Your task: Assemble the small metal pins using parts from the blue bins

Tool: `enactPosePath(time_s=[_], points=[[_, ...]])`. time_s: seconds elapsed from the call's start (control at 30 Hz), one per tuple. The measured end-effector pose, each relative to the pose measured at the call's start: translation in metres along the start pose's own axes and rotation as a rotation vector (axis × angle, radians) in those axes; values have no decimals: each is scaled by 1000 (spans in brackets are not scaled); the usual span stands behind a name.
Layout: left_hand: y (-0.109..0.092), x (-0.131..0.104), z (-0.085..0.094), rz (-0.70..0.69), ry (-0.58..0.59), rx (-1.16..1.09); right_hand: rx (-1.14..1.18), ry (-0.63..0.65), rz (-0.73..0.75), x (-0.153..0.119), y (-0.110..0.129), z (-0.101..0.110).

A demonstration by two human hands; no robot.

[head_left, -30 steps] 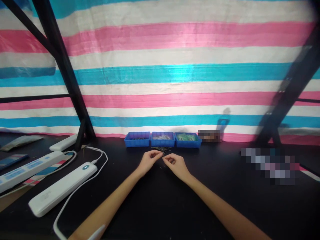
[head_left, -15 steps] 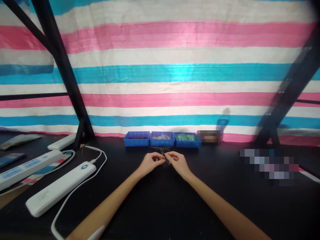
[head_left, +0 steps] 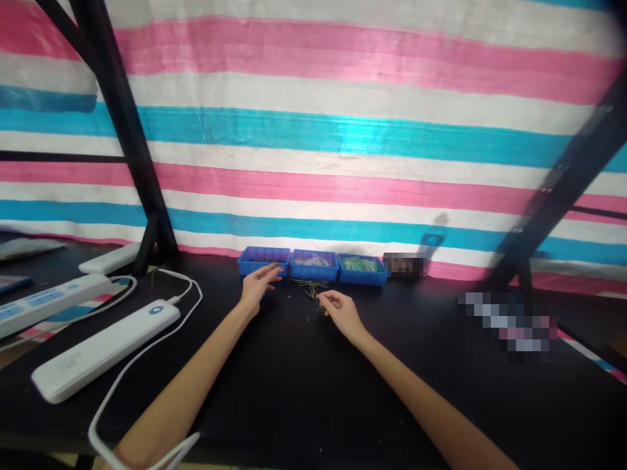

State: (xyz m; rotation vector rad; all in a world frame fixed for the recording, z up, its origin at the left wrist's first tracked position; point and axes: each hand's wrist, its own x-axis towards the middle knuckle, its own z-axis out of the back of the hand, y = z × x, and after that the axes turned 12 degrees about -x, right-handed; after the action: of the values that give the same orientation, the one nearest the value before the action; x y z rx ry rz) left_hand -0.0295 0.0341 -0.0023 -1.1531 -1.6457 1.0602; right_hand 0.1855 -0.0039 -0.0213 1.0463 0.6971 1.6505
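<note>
Our left hand (head_left: 255, 288) opens wide by the leftmost blue plastic tray (head_left: 259, 268). Our right hand (head_left: 343, 314) pinches shut, on what we can't tell; thin grey metal sticks (head_left: 312, 286) lie just off its fingertips, at eleven o'clock.

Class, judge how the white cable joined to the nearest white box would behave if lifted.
The white cable is probably floppy, since it lies in loose curves. It looks thin, so likely light. Lifting might tug the attached nearest white box.

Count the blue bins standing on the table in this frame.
3. The left bin is behind the left hand, the middle bin beside it, the right bin at the row's end.
</note>
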Motion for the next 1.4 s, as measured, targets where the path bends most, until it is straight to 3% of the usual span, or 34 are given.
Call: enactPosePath(time_s=[0.1,0.47,0.57,0.67,0.8,0.9,1.0,1.17,1.4], points=[[-1,7,10,51,-34,-135,-10,15,3,-1,0,0],[-16,12,16,98,128,-365,-48,24,32,2,-7,-3],[-16,8,12,41,185,-223,-86,17,36,2,-8,-4],[-7,0,4,-94,247,105,-155,-5,47,1,-7,-6],[15,-13,-9,-400,518,620,-296,-78,108,-1,-4,-6],[25,-20,-16,-493,691,832,-401,-123,199,-4,0,-5],[28,-22,-18,-514,737,903,-500,-127,230,-7,2,-4],[25,-22,-19,-533,709,884,-605,-89,185,-9,-2,-7],[24,-24,-20,-544,707,908,-680,0,328,-13,1,-5]])
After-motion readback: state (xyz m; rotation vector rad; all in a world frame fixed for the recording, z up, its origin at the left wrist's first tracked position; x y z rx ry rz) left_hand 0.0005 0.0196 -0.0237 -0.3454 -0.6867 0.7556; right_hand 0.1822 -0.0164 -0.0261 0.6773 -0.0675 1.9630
